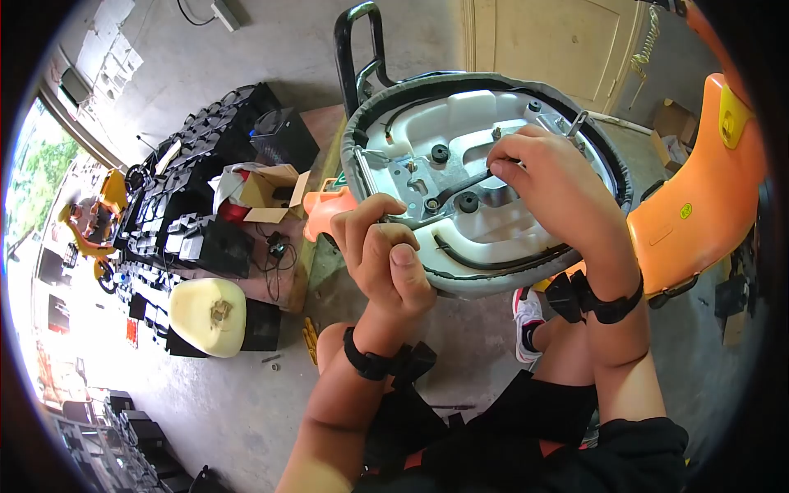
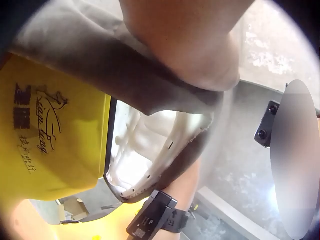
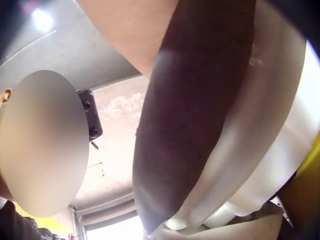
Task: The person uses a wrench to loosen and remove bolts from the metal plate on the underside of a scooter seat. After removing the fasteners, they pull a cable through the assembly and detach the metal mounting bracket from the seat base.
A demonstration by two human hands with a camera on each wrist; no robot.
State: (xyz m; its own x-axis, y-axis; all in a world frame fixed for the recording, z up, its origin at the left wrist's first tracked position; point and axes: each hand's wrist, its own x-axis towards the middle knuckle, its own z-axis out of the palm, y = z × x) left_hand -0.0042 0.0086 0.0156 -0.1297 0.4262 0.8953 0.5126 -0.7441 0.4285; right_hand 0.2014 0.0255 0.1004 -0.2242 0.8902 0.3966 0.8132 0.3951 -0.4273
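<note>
A scooter seat (image 1: 485, 234) is turned over, its white plastic base facing up inside a grey cover edge. My right hand (image 1: 555, 185) pinches the end of a dark wrench (image 1: 464, 187), whose other end sits on a bolt (image 1: 432, 205) by the metal bracket (image 1: 399, 172). Over the seat's left rim, my left hand (image 1: 382, 259) has its fingers curled, thumb near the index finger. A thin metal strip shows beside its fingertips; I cannot tell whether they grip it. Both wrist views show the seat's grey cover (image 2: 100, 65) close up, with fingers hidden.
An orange scooter body (image 1: 699, 214) stands at the right, and a black tubular rail (image 1: 341, 62) rises behind the seat. Several black batteries (image 1: 197, 140), an open cardboard box (image 1: 267, 193) and a cream foam seat pad (image 1: 208, 308) are at the left.
</note>
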